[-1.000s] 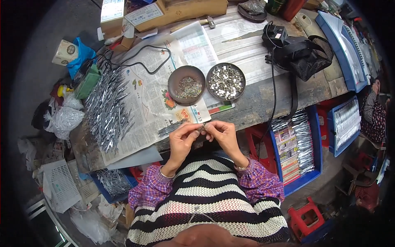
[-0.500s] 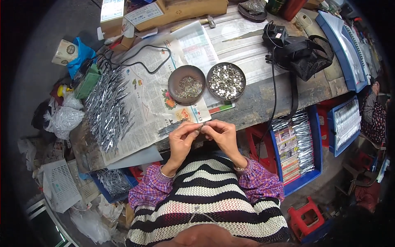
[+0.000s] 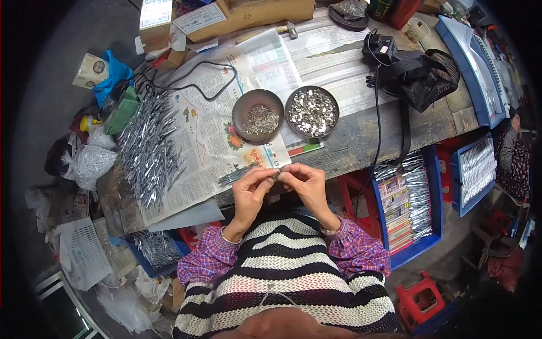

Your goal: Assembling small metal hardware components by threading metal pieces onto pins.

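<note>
Close together at the table's near edge, my left hand (image 3: 248, 193) and my right hand (image 3: 306, 189) are both closed in a pinch. Their fingertips meet around something small and dark that I cannot make out. Just beyond them stand two round dishes. The left dish (image 3: 241, 107) holds small thin metal pins (image 3: 262, 120); the right one is filled with small shiny metal pieces (image 3: 312, 113). Beside my left hand, a few slim metal strips (image 3: 230, 177) lie on the newspaper (image 3: 197, 135). Farther left is a large heap of long, thin metal parts (image 3: 148, 147).
A hammer (image 3: 291, 30) lies near cardboard boxes (image 3: 254, 18) at the back. A black mesh bag (image 3: 426, 79) and its cable rest at the right. Blue trays (image 3: 433, 226) of metal parts stand right of the table, above a red stool (image 3: 419, 298). Another person's patterned sleeve (image 3: 511, 164) shows far right.
My hands stay pinched together in nearly the same place, with only slight finger movement. The whole view has shifted very slightly; the dishes and heaps remain as they were.
</note>
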Available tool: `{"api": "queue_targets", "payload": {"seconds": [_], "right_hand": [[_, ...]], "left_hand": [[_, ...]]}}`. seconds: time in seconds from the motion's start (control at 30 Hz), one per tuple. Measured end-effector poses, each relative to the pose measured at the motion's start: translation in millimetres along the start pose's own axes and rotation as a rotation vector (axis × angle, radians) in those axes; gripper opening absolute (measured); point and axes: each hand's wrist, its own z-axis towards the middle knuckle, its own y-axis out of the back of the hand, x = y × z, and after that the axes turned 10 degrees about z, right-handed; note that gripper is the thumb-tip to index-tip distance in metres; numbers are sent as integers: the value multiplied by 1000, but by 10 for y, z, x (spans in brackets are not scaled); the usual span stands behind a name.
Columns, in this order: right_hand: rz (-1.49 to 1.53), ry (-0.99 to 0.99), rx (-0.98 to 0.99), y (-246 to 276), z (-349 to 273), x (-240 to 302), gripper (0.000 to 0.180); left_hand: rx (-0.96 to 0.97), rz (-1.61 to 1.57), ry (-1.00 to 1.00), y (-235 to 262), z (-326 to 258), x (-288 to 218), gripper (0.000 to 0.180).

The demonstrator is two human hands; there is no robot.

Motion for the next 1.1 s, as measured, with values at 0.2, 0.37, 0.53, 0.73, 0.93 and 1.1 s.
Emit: {"api": "queue_targets", "payload": {"seconds": [0.2,0.37,0.53,0.73,0.93,1.1], "right_hand": [[7,-88,15,-17,0,77,13],[-17,-60,9,-11,-6,11,12],[-524,426,100,-40,-12,51,11],[-76,114,-90,-23,13,25,11],[-178,154,-72,-6,38,66,16],[-319,179,87,-35,62,144,18]], "left_hand": [[-26,42,-42,13,-17,52,19],[-19,17,-60,-14,-19,59,17],[-6,12,-58,12,-31,49,20],[13,-27,-44,-3,-23,61,13],[45,-45,29,12,-9,30,15],[76,-23,38,23,-19,68,16]]}}
